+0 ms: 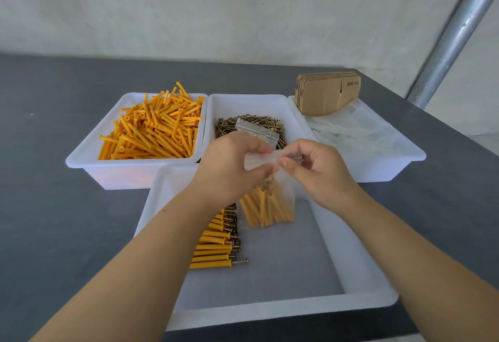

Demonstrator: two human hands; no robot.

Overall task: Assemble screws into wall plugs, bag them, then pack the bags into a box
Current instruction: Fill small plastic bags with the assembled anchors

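Above the near white tray (pixel 361 282), a clear zip bag (pixel 266 206) hangs upright, filled with orange plugs fitted with screws, its lower end close over the tray floor. Both hands hold its top strip: the left hand (pixel 229 169) pinches the strip between thumb and curled fingers, and the right hand (pixel 316 171) pinches the other end the same way, so each grip is pressed together on the plastic. Beside the bag, on the tray's left side, lies a row of assembled plugs (pixel 216 244), orange bodies with screw heads pointing right, partly hidden under the left forearm. Behind the tray stand three more white bins, side by side on the dark grey tabletop (pixel 54 206): the left bin (pixel 89 160) is heaped with loose orange wall plugs (pixel 154 128), the middle bin (pixel 256 104) holds brass-coloured screws (pixel 251 123) with an empty zip bag (pixel 258 132) lying on them, and the right bin (pixel 399 163) holds clear bags (pixel 351 131) and a stack of flat cardboard boxes (pixel 326 93) standing at its far end.
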